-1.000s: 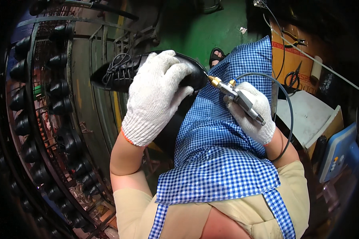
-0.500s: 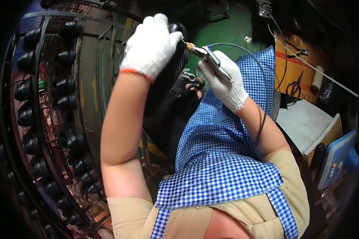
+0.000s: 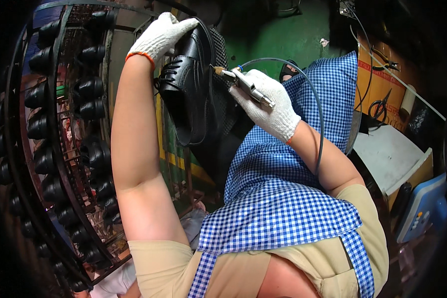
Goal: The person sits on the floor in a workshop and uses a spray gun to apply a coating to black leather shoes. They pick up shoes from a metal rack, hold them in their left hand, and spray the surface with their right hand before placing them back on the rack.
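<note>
A black lace-up leather shoe (image 3: pixel 187 94) hangs in front of me, its heel end toward me and its opening facing left. My left hand (image 3: pixel 159 37), in a white knit glove, is closed on the far toe end; the shoe hides some fingers. The textured sole shows along the shoe's right side. In my gloved right hand (image 3: pixel 268 104) lies a small metal nozzle tool (image 3: pixel 253 92) with a brass-coloured front and a thin needle tip. Its tip is at the shoe's edge, close to the sole; contact cannot be made out. A dark hose (image 3: pixel 319 114) loops from the tool past my right forearm.
On the left stands a metal rack (image 3: pixel 59 149) with rows of black shoes (image 3: pixel 43 159). To the right are a cardboard sheet (image 3: pixel 367 84), pliers (image 3: pixel 384 62), scissors (image 3: pixel 379 110), a white board (image 3: pixel 382 154) and a blue device (image 3: pixel 419 203). A sandalled foot (image 3: pixel 289 69) shows beyond my apron.
The shoe has turned from a mostly hidden, dark position so that its laces and opening show. My left hand has shifted left and up with it; the right hand and tool have moved slightly left.
</note>
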Motion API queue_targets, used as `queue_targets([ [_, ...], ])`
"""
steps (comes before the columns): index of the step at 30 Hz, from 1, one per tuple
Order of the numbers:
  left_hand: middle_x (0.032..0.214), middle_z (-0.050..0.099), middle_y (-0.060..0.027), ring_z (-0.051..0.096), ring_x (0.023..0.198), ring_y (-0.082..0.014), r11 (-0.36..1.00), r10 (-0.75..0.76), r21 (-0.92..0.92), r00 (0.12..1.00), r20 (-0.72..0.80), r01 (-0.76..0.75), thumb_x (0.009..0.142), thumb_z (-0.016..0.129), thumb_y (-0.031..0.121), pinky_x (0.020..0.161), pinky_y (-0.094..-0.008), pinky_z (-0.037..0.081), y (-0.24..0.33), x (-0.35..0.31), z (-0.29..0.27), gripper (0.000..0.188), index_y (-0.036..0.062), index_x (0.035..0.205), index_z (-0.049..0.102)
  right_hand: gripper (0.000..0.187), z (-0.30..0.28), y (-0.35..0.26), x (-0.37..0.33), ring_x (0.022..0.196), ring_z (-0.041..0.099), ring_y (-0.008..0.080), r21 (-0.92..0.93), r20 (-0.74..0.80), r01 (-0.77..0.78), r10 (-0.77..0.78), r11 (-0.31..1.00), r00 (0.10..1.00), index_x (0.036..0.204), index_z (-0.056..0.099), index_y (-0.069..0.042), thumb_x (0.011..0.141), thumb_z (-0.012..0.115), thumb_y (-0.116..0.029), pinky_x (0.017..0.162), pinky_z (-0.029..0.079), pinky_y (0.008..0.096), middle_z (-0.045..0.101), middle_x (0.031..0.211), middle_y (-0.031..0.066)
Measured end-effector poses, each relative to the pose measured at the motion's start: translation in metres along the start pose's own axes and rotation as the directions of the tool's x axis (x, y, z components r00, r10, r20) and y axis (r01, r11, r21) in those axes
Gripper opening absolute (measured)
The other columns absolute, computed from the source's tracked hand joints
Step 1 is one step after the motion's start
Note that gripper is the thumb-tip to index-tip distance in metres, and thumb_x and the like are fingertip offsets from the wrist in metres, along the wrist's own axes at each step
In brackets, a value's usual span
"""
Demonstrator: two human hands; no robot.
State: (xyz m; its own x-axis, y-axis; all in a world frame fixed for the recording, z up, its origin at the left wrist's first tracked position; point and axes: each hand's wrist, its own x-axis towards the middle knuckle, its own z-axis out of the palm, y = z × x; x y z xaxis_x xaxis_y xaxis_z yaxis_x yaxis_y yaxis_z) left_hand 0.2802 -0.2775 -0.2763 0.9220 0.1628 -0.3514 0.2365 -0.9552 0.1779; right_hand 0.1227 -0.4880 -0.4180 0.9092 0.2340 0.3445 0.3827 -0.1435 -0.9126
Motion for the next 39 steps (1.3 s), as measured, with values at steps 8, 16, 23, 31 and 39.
queue_targets([
  [8,0.102,0.062,-0.0094,0.061,0.092,-0.0166,0.997,-0.020,-0.072,1.000,-0.023,0.018,0.087,0.076,0.062,0.074,-0.0368,0.058,-0.012,-0.006,0.000,0.076,-0.0026,0.124,0.058,0.019,-0.002,-0.012,-0.023,0.076,0.067,0.0319,-0.015,0.068,0.062,-0.061,0.998,0.996,0.109,0.072,-0.008,0.097,0.070,-0.022,0.067,0.055,0.0400,0.065,0.087,0.0136],
  [16,0.105,0.062,-0.0061,0.061,0.096,-0.0140,0.957,0.174,-0.144,0.896,-0.408,-0.251,0.094,0.075,0.044,0.083,-0.0308,0.055,-0.035,-0.036,0.005,0.052,-0.0006,0.117,0.062,0.016,-0.019,-0.006,-0.030,0.079,0.065,0.0305,-0.141,-0.039,0.072,-0.079,0.987,0.996,0.105,0.071,-0.007,0.091,0.073,-0.015,0.069,0.056,0.0388,0.063,0.087,0.0122],
  [23,0.097,0.065,-0.0055,0.064,0.085,-0.0140,0.740,0.152,-0.395,0.707,-0.691,-0.545,0.087,0.078,-0.002,0.076,-0.0267,0.054,-0.027,-0.208,0.054,0.019,0.0034,0.099,0.065,0.018,-0.027,0.020,-0.023,0.082,0.067,0.0316,-0.112,-0.084,0.055,-0.065,0.992,0.994,0.109,0.068,-0.002,0.094,0.070,-0.010,0.072,0.056,0.0392,0.063,0.091,0.0149],
  [31,0.087,0.063,-0.0115,0.066,0.079,-0.0288,0.874,0.378,-0.095,0.791,-0.481,-0.476,0.078,0.087,0.025,0.070,-0.0366,0.054,-0.039,-0.246,0.095,0.031,0.0048,0.096,0.072,0.035,0.023,0.039,-0.014,0.086,0.060,0.0181,0.077,0.046,-0.139,0.136,0.987,0.990,0.135,0.058,0.002,0.101,0.063,-0.005,0.078,0.051,0.0322,0.066,0.100,0.0105],
  [39,0.085,0.051,-0.0090,0.053,0.078,-0.0237,0.552,0.160,-0.562,0.739,-0.654,-0.616,0.081,0.089,0.015,0.070,-0.0376,0.044,-0.097,-0.303,0.097,0.033,0.0015,0.089,0.060,0.051,0.034,0.050,-0.001,0.124,0.060,0.0262,0.041,0.124,-0.146,0.140,0.988,0.982,0.153,0.046,0.002,0.104,0.058,-0.007,0.108,0.044,0.0347,0.062,0.138,0.0192],
])
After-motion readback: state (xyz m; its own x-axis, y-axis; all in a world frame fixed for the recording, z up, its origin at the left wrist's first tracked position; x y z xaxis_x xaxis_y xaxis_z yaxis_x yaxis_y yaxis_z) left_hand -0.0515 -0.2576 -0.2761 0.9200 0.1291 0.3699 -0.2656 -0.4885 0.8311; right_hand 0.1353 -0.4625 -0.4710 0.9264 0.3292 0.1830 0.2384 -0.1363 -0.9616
